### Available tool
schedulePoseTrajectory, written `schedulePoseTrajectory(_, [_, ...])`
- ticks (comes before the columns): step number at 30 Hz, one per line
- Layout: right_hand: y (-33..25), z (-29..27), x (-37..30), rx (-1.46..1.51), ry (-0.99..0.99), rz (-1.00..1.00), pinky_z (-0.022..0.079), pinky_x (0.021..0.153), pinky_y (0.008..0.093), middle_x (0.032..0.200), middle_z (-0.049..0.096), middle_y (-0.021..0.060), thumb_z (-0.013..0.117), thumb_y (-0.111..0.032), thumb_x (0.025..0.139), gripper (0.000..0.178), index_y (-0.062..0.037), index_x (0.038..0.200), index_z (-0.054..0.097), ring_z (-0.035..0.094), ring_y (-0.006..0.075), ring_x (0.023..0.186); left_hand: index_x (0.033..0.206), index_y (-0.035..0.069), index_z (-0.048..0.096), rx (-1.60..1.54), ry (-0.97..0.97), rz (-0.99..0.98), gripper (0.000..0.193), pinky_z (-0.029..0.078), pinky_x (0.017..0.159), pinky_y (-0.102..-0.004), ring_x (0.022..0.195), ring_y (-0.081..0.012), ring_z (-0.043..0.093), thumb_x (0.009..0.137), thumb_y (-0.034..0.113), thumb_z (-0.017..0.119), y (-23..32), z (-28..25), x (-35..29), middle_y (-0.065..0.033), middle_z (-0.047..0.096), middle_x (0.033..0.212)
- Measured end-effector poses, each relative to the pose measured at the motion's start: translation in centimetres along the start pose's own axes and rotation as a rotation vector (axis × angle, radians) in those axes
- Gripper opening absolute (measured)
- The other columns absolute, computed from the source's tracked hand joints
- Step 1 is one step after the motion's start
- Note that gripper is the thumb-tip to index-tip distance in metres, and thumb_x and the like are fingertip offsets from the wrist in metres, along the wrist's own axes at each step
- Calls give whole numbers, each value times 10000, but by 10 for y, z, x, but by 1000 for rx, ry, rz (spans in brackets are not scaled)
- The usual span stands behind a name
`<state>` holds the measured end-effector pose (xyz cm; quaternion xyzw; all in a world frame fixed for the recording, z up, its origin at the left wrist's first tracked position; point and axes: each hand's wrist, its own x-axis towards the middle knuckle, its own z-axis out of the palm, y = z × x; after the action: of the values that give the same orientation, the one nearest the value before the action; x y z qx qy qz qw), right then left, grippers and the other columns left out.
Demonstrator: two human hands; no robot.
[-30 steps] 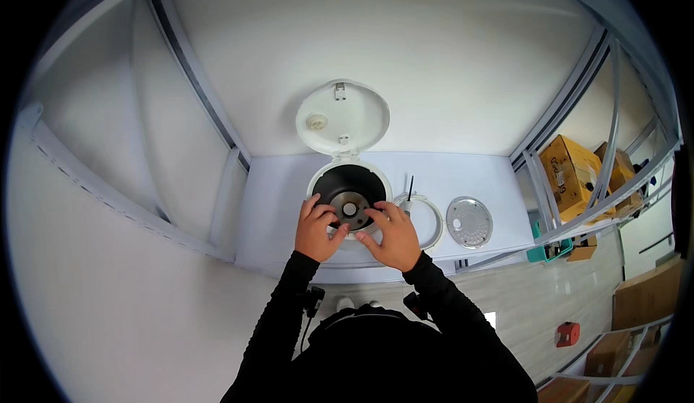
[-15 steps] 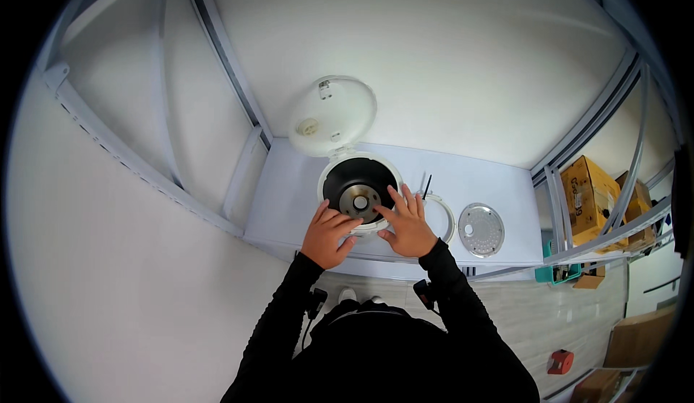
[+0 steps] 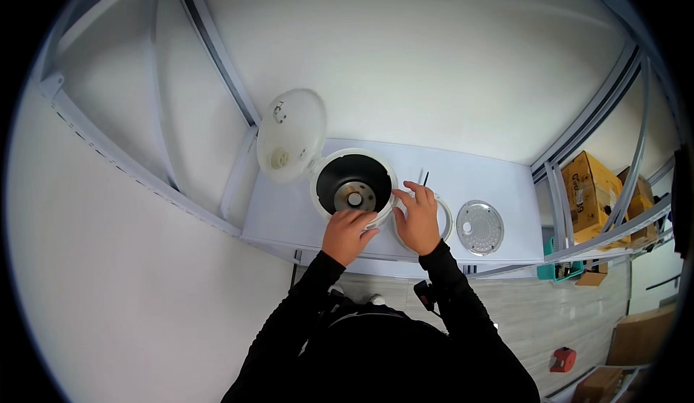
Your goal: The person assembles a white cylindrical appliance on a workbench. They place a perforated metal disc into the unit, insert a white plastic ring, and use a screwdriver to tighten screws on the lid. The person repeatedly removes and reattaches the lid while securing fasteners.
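Observation:
A white rice cooker body (image 3: 318, 199) stands before me on the table, its black inside and round metal heating plate (image 3: 367, 198) facing up. Its lid (image 3: 295, 132) is swung open to the far left, still joined at the hinge. My left hand (image 3: 348, 235) is closed over the near rim, fingertips at the inner edge. At the right rim, my right hand (image 3: 418, 224) grips the edge with curled fingers and thumb. Beside the cooker lies a white ring (image 3: 450, 219), partly covered by my right hand. Farther right rests a round perforated metal plate (image 3: 480, 228).
A thin dark rod-like tool (image 3: 426, 179) lies behind the ring on the white table (image 3: 499, 179). Metal frame posts (image 3: 230, 63) flank the table. Cardboard boxes (image 3: 589, 193) and a teal bin (image 3: 560, 269) are at the right. A red object (image 3: 562, 359) sits on the floor.
The rice cooker has turned counterclockwise and shifted slightly left, its lid swinging left with it. My right hand has moved from over the opening to the right rim; my left slid right along the near rim.

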<state>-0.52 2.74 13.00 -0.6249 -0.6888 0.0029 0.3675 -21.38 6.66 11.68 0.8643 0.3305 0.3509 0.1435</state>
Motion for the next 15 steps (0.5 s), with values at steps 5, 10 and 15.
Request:
schedulePoseTrajectory(5, [-20, 4, 19, 145, 98, -17, 485, 963, 447, 1266, 611, 168, 713, -8, 822, 383, -53, 1199, 663, 578, 388, 1150, 1131, 47, 704, -245, 131, 31, 446, 529, 835, -397, 976, -317, 646, 733, 151, 875, 13, -5, 16, -118, 666, 1110])
schedulePoseTrajectory(10, [-60, 12, 43, 249, 105, -20, 530, 843, 427, 1144, 649, 155, 729, -79, 851, 347, -37, 1188, 661, 649, 343, 992, 1021, 40, 661, -137, 408, 252, 277, 490, 760, -374, 885, -307, 593, 771, 44, 779, -18, -57, 4, -120, 610, 992])
schedulePoseTrajectory(15, [-122, 34, 68, 401, 38, 12, 532, 677, 333, 1068, 660, 137, 741, -186, 916, 374, -14, 1230, 635, 666, 243, 788, 1016, 55, 627, -237, 727, 79, 161, 442, 700, -340, 796, -238, 549, 868, 30, 686, -78, -109, -1, -92, 580, 993])
